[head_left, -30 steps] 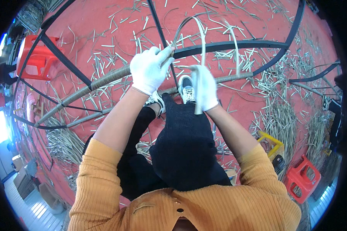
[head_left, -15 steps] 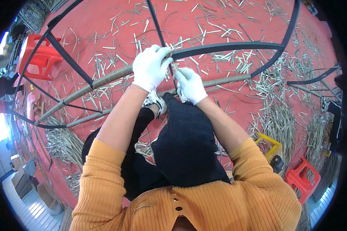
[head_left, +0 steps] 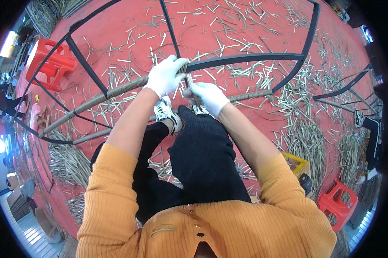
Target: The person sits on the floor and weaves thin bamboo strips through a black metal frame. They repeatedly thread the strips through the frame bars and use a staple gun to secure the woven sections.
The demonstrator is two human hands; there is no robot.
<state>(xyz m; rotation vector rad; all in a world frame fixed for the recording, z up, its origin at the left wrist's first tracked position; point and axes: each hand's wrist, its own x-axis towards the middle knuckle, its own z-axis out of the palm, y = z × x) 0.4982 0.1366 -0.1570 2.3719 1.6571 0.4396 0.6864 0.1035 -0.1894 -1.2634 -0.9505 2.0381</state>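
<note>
A curved dark metal frame (head_left: 245, 59) lies across in front of me. Much of its near bar is wound tightly with a grey-brown woven-looking strip (head_left: 127, 87). My left hand (head_left: 164, 76), in a white glove, is closed around this bar where the winding ends and bare metal begins. Just right of it and slightly nearer, my gloved right hand (head_left: 209, 95) pinches a narrow cane-like strip (head_left: 188, 79) that hangs down from the bar. The fingertips of the right hand are partly hidden. A second wound bar (head_left: 250, 95) runs lower, behind the right hand.
Cut strip pieces (head_left: 267, 79) litter the red floor (head_left: 129, 26). Bundles of long strips lie at the left (head_left: 69, 161) and right (head_left: 308, 142). Red stools stand far left (head_left: 52, 64) and near right (head_left: 338, 204). A yellow crate (head_left: 295, 163) sits by my right elbow. Another frame (head_left: 344, 92) is at right.
The frame has shifted a little, its right end moving left and slightly nearer. Both hands have moved slightly left and nearer with it, the right hand still pinching the strip.
</note>
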